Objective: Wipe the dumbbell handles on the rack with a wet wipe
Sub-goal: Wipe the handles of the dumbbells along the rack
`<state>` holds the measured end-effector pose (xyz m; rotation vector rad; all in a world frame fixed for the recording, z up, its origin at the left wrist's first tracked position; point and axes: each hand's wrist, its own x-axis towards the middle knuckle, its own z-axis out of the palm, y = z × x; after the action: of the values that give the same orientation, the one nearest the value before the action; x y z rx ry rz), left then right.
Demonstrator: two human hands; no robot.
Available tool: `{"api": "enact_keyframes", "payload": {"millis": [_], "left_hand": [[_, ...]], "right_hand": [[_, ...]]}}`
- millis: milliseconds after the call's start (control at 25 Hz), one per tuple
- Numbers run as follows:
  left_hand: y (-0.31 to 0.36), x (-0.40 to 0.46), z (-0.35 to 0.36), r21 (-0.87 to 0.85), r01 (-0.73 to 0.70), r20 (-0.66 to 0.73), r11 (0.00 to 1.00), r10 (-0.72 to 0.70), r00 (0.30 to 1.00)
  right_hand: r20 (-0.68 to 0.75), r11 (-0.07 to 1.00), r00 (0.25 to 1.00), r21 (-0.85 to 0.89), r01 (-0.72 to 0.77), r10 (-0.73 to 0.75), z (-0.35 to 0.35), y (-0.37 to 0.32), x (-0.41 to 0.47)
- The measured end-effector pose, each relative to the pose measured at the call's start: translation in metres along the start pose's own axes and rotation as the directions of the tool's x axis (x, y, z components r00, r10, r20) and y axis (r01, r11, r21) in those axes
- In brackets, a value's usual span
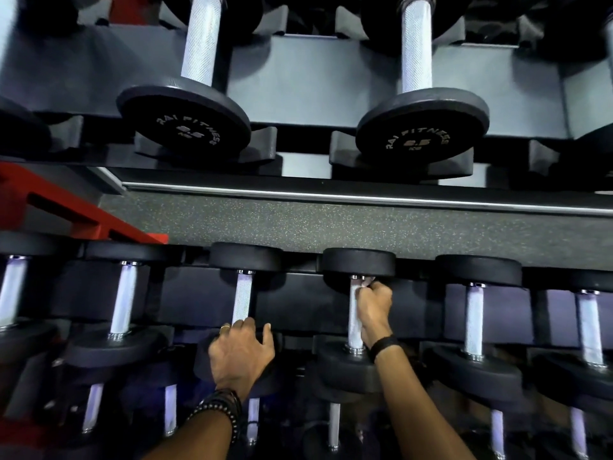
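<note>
Knurled steel handle [354,322]: middle tier, right of centre.
Right hand [374,308]: curled round its far end, pinching the wet wipe [365,283].
Left hand [240,351]: gripping the neighbouring dumbbell head [232,356].
Technique: drag wipe nearward, twisting, 1 full length.

A black metal rack with a red side frame [66,207] carries the weights. On its upper tier, two black round dumbbells with knurled silver handles [199,41] sit in black plastic cradles [262,144]. The middle tier holds a row of smaller black dumbbells [126,300]. Grey speckled rubber floor [331,224] shows between the tiers.
</note>
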<state>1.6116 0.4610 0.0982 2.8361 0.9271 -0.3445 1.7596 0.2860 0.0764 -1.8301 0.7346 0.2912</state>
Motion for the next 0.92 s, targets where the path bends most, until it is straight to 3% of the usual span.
{"api": "enact_keyframes", "payload": {"millis": [120,200,320,480,520,640,720,920], "left_hand": [[0.000,0.000,0.000,-0.011,-0.018,-0.025,1.000,0.017,1.000],[-0.001,0.000,0.000,-0.010,-0.030,-0.043,0.999,0.030,0.999],[-0.003,0.002,0.005,-0.009,-0.041,-0.064,0.999,0.040,0.997],[-0.005,0.001,0.004,-0.023,-0.072,-0.074,0.997,0.070,0.995],[-0.007,0.002,0.004,-0.035,-0.082,-0.071,0.996,0.079,0.994],[-0.012,0.000,-0.002,-0.153,-0.165,-0.066,0.974,0.157,0.985],[-0.015,-0.007,0.001,-0.201,-0.263,-0.108,0.944,0.245,0.963],[0.023,-0.051,0.010,-0.302,-0.398,-0.141,0.866,0.373,0.917]], "right_hand": [[0.264,0.996,0.962,0.031,-0.083,0.072,0.004,-0.003,0.009],[0.324,0.998,0.945,0.029,-0.061,0.049,-0.002,0.003,0.016],[0.304,0.949,0.949,-0.263,0.172,-0.088,-0.023,0.034,-0.001],[0.316,0.703,0.930,-0.619,0.350,-0.185,-0.049,0.060,-0.025],[0.294,0.683,0.925,-0.626,0.377,-0.241,-0.057,0.057,-0.031],[0.253,0.798,0.888,-0.392,0.458,-0.385,-0.087,0.045,-0.055],[0.244,0.806,0.859,-0.302,0.509,-0.451,-0.116,0.042,-0.067],[0.094,0.841,0.869,-0.219,0.494,-0.486,-0.177,0.023,-0.089]]}}
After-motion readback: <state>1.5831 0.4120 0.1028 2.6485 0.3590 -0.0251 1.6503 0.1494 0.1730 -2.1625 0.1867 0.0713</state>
